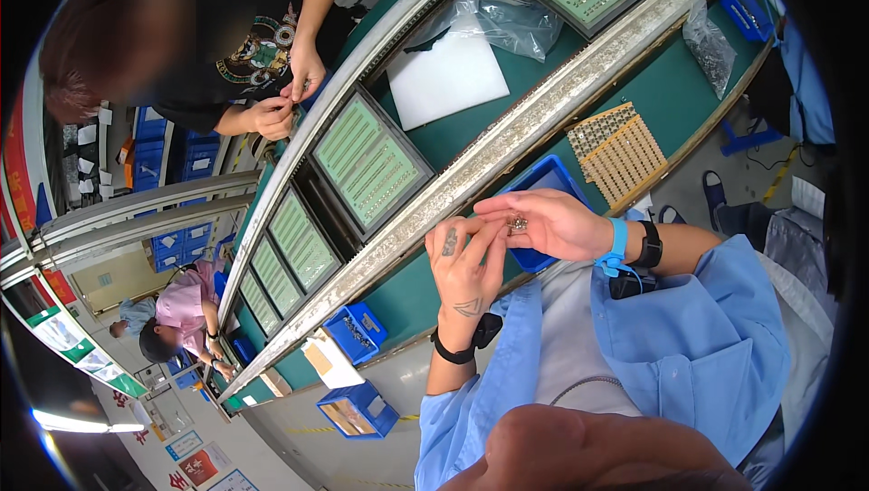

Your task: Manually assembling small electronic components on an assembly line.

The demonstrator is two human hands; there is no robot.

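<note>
A long green-topped bench (670,75) is observed, fitted lengthwise with a worn silver rail (543,120). Beyond the rail, framed green boards (369,162) are seated in a row, dotted with small parts. Between two of the frames, a white sheet (448,82) is laid flat, with a crumpled clear bag (520,22) placed just beside it. Along the near edge, a tan panel (620,154) bearing rows of small parts is positioned. Towards the right end, a bag of small parts (709,49) and a blue bin (745,9) are noted. Left of the panel, a second blue bin (557,174) is partly hidden. Farther left, a third blue bin (367,352) is found at the near edge, with small metal parts contained.
</note>
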